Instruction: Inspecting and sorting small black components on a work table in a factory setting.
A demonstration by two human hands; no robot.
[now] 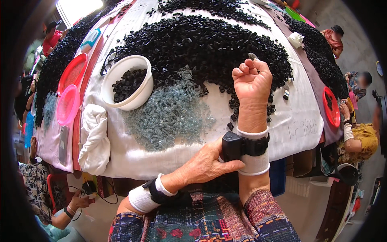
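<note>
My left hand (pixel 203 163) reaches across my body and grips a small black box-shaped device (pixel 232 146), thumb on its near side. A black strap (pixel 258 145) holds that device on my right wrist, over a white wristband (pixel 254 163). My right hand (pixel 253 80) is raised above the table with its palm turned up and bare, fingers loosely curled but not closed. A grey tip shows at one finger; whether it is a cover or a small piece, I cannot make out. Beneath and beyond this hand spreads a heap of small black plastic pieces (pixel 193 40).
Clear bluish small pieces (pixel 169 115) lie beside a white bowl (pixel 141 94) of black pieces. Left are a crumpled white cloth (pixel 94 139), glasses (pixel 108 62), a phone (pixel 63 145) and a pink basket (pixel 68 105). Other people (pixel 358 141) sit along both sides.
</note>
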